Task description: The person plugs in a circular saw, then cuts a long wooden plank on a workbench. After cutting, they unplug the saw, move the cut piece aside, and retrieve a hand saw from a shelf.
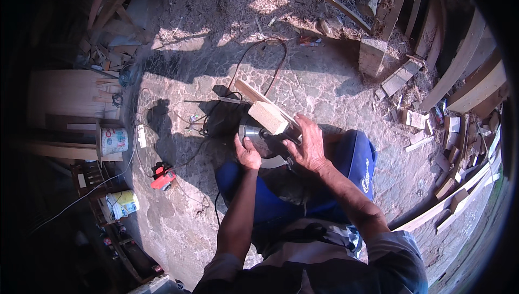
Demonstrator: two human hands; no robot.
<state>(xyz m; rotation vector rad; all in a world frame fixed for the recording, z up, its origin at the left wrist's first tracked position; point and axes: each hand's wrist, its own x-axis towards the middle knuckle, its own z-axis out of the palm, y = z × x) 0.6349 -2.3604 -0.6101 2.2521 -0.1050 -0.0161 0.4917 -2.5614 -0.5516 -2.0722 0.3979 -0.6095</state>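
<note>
Between my knees is a power tool that looks like a circular saw, its round metal disc [266, 146] and dark body partly hidden. A pale wood block [268, 117] lies on top of it, beside a long narrow wood strip [247, 89] pointing away from me. My right hand [310, 145] is closed round the tool's dark part at the right, thumb toward the disc and fingers alongside the wood. My left hand [248, 156] is at the disc's left edge, thumb and forefinger apart. Its other fingers are hidden, and I cannot tell how firmly it touches.
A red power tool [162, 176] with a cord lies on the cracked floor at left. Two buckets, one white [114, 140] and one yellow-white [122, 205], stand further left. Cable [285, 51] loops ahead. Wood offcuts [415, 119] and long curved planks [459, 72] are piled at right; shavings cover the far floor.
</note>
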